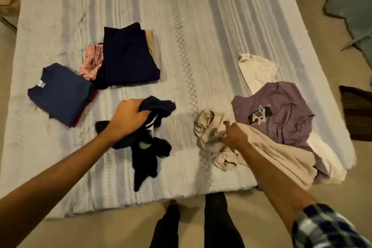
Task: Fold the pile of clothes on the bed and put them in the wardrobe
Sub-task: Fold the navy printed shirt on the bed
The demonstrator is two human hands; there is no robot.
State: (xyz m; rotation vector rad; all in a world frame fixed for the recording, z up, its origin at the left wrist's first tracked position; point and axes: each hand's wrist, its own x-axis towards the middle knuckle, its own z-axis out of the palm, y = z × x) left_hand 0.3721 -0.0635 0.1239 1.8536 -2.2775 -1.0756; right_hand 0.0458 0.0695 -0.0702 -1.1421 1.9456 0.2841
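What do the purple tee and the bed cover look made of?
Purple tee: soft matte knit, probably cotton jersey; it lies in limp creases, with a chair print on the chest. Bed cover: pale woven cloth, likely cotton, with raised textured stripes and a stitched diamond band.

On the bed (181,26), folded clothes (a blue shirt (60,94), a navy piece (128,56)) lie left; the unfolded purple shirt (281,110) and beige garment (261,147) lie crumpled right.
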